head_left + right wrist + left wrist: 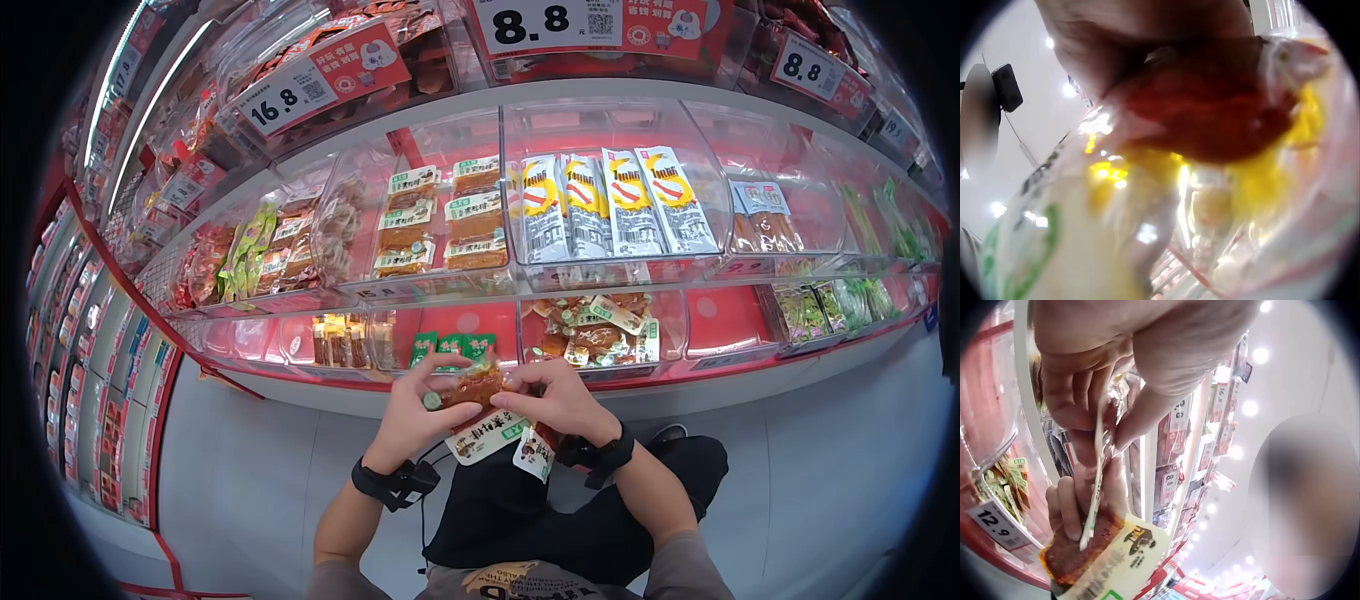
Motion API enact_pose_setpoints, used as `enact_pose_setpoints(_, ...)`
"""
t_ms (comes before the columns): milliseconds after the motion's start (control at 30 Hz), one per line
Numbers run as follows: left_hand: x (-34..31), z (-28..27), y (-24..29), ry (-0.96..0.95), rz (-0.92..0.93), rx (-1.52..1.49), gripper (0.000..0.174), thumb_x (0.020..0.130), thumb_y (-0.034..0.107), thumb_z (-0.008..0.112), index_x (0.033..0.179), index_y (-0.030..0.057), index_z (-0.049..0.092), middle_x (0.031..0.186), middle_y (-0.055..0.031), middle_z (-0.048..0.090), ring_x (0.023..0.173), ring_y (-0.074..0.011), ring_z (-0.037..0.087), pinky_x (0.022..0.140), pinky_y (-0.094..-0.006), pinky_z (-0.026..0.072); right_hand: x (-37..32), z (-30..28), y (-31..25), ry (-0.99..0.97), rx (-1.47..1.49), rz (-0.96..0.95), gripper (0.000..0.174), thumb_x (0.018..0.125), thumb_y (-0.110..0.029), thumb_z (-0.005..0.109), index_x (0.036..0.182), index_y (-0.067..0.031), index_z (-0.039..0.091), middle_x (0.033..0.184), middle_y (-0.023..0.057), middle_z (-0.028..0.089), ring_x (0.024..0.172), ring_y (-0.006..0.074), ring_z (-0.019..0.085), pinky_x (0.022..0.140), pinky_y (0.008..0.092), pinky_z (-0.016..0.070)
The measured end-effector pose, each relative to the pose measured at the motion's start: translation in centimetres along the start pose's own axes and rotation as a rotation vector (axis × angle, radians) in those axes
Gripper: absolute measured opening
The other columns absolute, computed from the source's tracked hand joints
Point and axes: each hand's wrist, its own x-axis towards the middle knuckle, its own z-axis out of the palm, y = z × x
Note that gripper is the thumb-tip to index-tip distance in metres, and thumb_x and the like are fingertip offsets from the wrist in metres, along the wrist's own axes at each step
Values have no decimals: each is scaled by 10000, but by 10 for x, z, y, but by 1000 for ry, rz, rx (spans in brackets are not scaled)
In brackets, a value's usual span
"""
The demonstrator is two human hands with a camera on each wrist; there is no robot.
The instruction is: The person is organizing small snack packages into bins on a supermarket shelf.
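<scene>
In the head view, my left hand (418, 412) pinches a clear meat snack pack (475, 388) with a cream label along its lower side, thumb on the near face. My right hand (562, 398) grips the other side, and a second meat snack pack (536, 452) hangs below its fingers. The left wrist view shows the pack in my left hand (1147, 356) edge-on, with the other pack (1110, 556) held by the right fingers (1066, 506) beyond it. Close to the lens in the right wrist view, clear wrap and reddish-brown meat lie under my right hand (1147, 31).
A clear bin (672, 335) of similar packs stands on the low shelf ahead, beside green packets (452, 346). Above it are label-fronted meat packs (475, 215) and white-and-yellow sleeves (630, 205). Price signs (545, 25) line the upper shelf. My knee (690, 475) is bent over the grey floor (830, 450).
</scene>
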Motion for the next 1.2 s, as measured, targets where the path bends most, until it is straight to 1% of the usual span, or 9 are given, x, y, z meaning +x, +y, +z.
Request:
enact_pose_setpoints(100, 0, 5, 3, 70, 10, -567, 529, 734, 53, 732, 1197, -1, 480, 1088, -82, 605, 1009, -185, 602, 878, -295, 468, 0, -1, -6, 150, 21, -34, 173, 797, -153, 692, 742, 2, 639, 584, -12, 556, 559, 30, 486, 500, 216, 363)
enact_pose_setpoints(133, 0, 11, 2, 85, 10, -584, 451, 753, 38, 716, 1164, -10, 537, 1049, -77, 629, 1012, -154, 586, 871, -273, 456, 1, 0, -6, 183, 46, -51, 171, 796, -155, 694, 750, 1, 642, 583, -15, 553, 557, 29, 483, 499, 215, 361)
enact_pose_setpoints(233, -1, 12, -17, 13, -61, -258, 330, 784, 52, 695, 1097, -6, 610, 1002, -60, 651, 953, -119, 588, 823, -248, 460, 2, 2, -4, 136, 33, -48, 174, 797, -165, 697, 772, 0, 648, 592, -18, 554, 564, 24, 482, 507, 211, 365)
enact_pose_setpoints(333, -2, 14, -24, 55, -80, -322, 269, 813, 78, 675, 1068, -3, 640, 987, -47, 662, 867, -94, 598, 772, -225, 465, 0, 4, -2, 35, 103, 26, 117, 799, -113, 684, 837, -3, 676, 641, -8, 581, 606, 30, 510, 546, 206, 394)
enact_pose_setpoints(467, 0, 16, -17, 83, -34, -332, 280, 818, 65, 665, 1081, -24, 624, 1002, -62, 660, 861, -99, 607, 768, -229, 475, 1, 10, 7, 75, 104, -111, 245, 822, -206, 671, 987, -25, 681, 675, 5, 610, 553, 15, 432, 478, 213, 306)
enact_pose_setpoints(567, -1, 16, -15, 104, -37, -291, 282, 820, 47, 655, 1086, -36, 615, 1016, -76, 655, 873, -110, 612, 778, -250, 486, 0, 4, 1, 30, 24, -9, 183, 808, -139, 673, 924, 2, 682, 714, 23, 635, 642, 46, 530, 573, 231, 409)
enact_pose_setpoints(767, -4, 14, -7, 42, -73, -348, 300, 814, 25, 654, 1101, -42, 598, 1012, -86, 653, 879, -119, 618, 784, -260, 492, -1, 4, -5, 40, 55, 4, 153, 797, -138, 682, 883, -11, 689, 664, -1, 595, 588, 28, 488, 524, 215, 371)
enact_pose_setpoints(867, -4, 16, -5, 25, -80, -381, 303, 812, 25, 655, 1101, -45, 594, 1009, -90, 654, 883, -121, 620, 784, -257, 492, -1, 10, 1, 104, 94, -62, 207, 799, -191, 693, 737, 2, 649, 583, -38, 506, 540, 19, 405, 483, 218, 304)
enact_pose_setpoints(1200, -3, 18, -4, 40, -149, -509, 300, 777, 9, 674, 1063, -58, 612, 996, -104, 658, 857, -131, 633, 764, -264, 501, -3, 13, -1, 106, 177, -92, 196, 810, -196, 684, 799, -2, 664, 570, -19, 518, 548, 31, 416, 487, 239, 316)
